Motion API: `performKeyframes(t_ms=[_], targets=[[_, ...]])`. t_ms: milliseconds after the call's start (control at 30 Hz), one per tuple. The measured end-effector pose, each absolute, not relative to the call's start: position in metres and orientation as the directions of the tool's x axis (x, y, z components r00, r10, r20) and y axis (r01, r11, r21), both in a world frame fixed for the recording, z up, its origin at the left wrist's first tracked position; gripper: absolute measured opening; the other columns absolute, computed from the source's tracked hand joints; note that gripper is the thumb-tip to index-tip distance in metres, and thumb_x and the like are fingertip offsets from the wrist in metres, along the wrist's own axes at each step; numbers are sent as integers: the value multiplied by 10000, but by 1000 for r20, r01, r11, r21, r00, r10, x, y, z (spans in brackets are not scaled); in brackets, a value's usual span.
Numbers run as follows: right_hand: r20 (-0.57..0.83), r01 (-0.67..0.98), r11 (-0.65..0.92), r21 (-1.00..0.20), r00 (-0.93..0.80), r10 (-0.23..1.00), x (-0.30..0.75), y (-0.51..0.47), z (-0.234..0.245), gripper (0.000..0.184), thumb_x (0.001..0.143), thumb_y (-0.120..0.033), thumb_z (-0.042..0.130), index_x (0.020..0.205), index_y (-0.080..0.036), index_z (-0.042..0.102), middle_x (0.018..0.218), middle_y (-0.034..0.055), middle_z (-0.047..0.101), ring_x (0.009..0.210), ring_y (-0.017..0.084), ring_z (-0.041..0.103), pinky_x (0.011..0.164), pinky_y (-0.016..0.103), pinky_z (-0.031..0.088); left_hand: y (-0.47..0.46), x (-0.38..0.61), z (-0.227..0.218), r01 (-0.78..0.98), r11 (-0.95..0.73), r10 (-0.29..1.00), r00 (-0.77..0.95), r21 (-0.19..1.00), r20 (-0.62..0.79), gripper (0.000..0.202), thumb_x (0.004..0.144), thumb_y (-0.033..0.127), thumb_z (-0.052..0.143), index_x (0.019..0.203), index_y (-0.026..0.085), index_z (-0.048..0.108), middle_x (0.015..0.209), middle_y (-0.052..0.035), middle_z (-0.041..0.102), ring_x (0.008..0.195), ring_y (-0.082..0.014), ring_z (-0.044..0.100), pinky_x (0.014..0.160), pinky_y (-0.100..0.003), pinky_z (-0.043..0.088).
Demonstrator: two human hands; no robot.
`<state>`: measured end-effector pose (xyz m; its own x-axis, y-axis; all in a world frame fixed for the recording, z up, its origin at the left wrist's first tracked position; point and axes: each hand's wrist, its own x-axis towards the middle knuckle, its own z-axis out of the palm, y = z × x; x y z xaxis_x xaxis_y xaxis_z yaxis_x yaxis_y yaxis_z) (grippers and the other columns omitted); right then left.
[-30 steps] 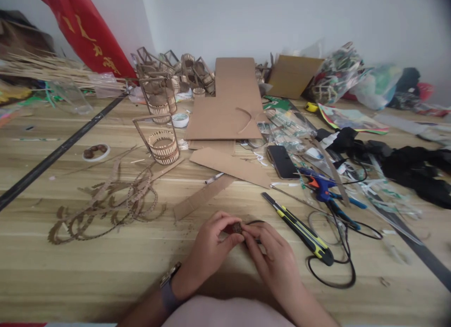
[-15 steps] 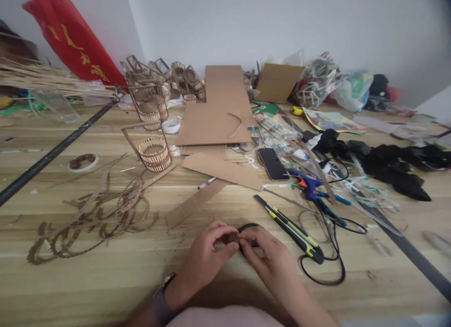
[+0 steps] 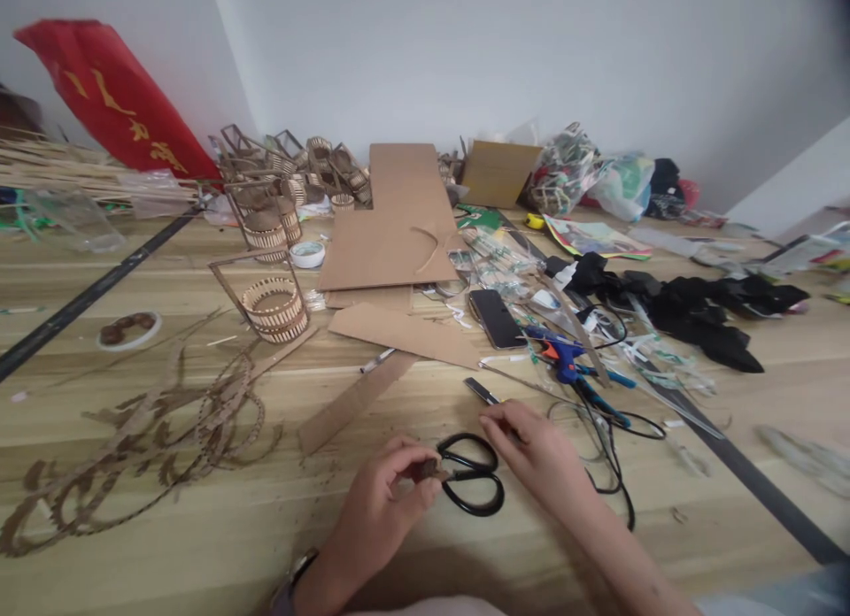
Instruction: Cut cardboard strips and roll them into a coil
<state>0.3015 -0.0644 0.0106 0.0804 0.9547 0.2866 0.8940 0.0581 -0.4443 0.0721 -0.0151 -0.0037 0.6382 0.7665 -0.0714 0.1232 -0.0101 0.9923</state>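
Note:
My left hand [image 3: 385,492] is closed, pinching a small brown piece [image 3: 430,467] between thumb and fingertips. Just right of it lies a pair of scissors [image 3: 497,492] with black loop handles; its blades are mostly hidden behind the piece and my fingers. Over the utility knife [image 3: 479,390] is my right hand [image 3: 531,443], its fingers closed around the knife's body. Only the blade end and a bit of yellow show past the fingertips; the rest of the knife is covered by the hand.
Curled brown cardboard strips [image 3: 219,412] lie left. Behind stand a small slatted basket [image 3: 275,311] and a white dish [image 3: 150,333] of brown pieces. Cardboard sheets [image 3: 391,244] are in the middle. A phone [image 3: 498,319], a blue glue gun [image 3: 564,359] and cables lie right.
My right hand has left the brown piece and moved right onto the utility knife. The left hand keeps the piece, and the scissor handles have come into sight. The view has shifted slightly.

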Motion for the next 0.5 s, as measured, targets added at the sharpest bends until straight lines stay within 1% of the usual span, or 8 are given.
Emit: performKeyframes(t_ms=[67, 167, 333, 400, 467, 500], targets=[[271, 900, 28, -434, 101, 957, 308, -66, 11, 216, 956, -308, 487, 832, -222, 640, 712, 25, 687, 637, 181, 665, 565, 273, 480, -15, 73, -3, 124, -15, 764, 641, 992, -69, 234, 826, 309, 596, 972, 186, 732, 952, -62, 661, 887, -188, 599, 815, -274, 472], [238, 922, 12, -387, 87, 967, 310, -67, 7, 238, 969, -323, 472, 827, -223, 634, 711, 23, 689, 622, 183, 669, 546, 273, 480, -14, 73, -2, 130, -10, 760, 646, 991, -77, 224, 827, 303, 594, 961, 185, 729, 941, -57, 651, 866, -182, 591, 803, -273, 468], [185, 940, 63, -335, 0, 983, 306, -58, 4, 255, 965, -321, 495, 764, -229, 623, 702, 17, 679, 581, 178, 655, 515, 271, 472, -15, 74, -1, 120, 6, 763, 642, 993, -83, 234, 813, 301, 606, 961, 165, 726, 918, -60, 634, 863, -186, 600, 802, -279, 470], [172, 941, 113, -320, -60, 983, 307, -45, 5, 223, 959, -290, 496, 804, -224, 643, 770, 35, 693, 660, 184, 677, 581, 279, 508, -15, 75, 0, 122, 14, 764, 639, 992, -89, 236, 799, 280, 616, 967, 156, 727, 918, -62, 634, 864, -187, 607, 801, -280, 472], [158, 939, 166, -302, -122, 980, 310, -25, 6, 178, 948, -265, 507, 905, -213, 672, 892, 65, 711, 818, 206, 695, 726, 314, 543, -16, 76, 1, 125, 20, 766, 635, 992, -96, 223, 785, 255, 621, 951, 155, 730, 910, -58, 635, 854, -184, 607, 799, -278, 470], [150, 938, 186, -292, -147, 978, 311, -11, 6, 175, 941, -260, 519, 982, -204, 680, 975, 85, 714, 915, 223, 689, 813, 343, 540, -16, 76, 1, 128, 23, 767, 634, 991, -100, 216, 781, 246, 623, 945, 156, 732, 907, -56, 635, 853, -183, 606, 804, -277, 468]])
